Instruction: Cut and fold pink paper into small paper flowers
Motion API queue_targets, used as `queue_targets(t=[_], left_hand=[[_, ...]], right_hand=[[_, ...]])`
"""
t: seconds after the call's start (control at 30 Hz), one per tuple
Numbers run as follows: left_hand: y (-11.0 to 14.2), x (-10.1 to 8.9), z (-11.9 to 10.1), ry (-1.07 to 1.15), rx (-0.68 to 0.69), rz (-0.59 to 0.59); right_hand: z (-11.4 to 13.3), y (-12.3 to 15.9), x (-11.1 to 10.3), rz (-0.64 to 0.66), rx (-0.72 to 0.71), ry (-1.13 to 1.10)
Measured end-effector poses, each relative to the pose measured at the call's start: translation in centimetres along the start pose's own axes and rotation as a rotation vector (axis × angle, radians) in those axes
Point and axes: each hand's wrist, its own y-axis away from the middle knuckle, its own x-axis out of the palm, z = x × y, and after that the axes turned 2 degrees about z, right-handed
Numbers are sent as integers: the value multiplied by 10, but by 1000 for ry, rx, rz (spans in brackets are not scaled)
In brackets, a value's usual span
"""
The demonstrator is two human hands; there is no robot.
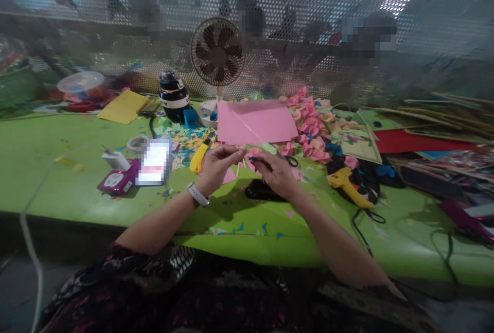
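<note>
Fingertips together, my left hand and my right hand meet over the middle of the green table. My left thumb and fingers pinch something too small to make out. A small dark thing shows at my right fingertips; its kind is unclear. Black loops like scissor handles show just behind my right hand. Under that hand lies a black object, partly hidden by my wrist. A yellow cutter knife lies beside my left hand. Beyond both hands is a pink paper sheet.
Folded pink paper pieces are heaped behind right. A yellow glue gun and its cord lie to the right. Leftward are a phone, a purple socket block and a dark bottle. A fan stands behind.
</note>
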Motion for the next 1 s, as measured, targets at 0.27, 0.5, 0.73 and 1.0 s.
queue_targets(t=[0.27, 0.5, 0.73, 1.0], left_hand=[[-2, -2, 1, 82, -38, 24], [-4, -1, 0, 89, -100, -3], [-8, -1, -7, 104, -112, -117], [-9, -1, -9, 164, -184, -129]], right_hand=[[0, 0, -1, 2, 1, -20], [1, 0, -2, 18, 25, -25], [-3, 0, -2, 36, 58, 18], [5, -1, -5, 192, 286, -245]])
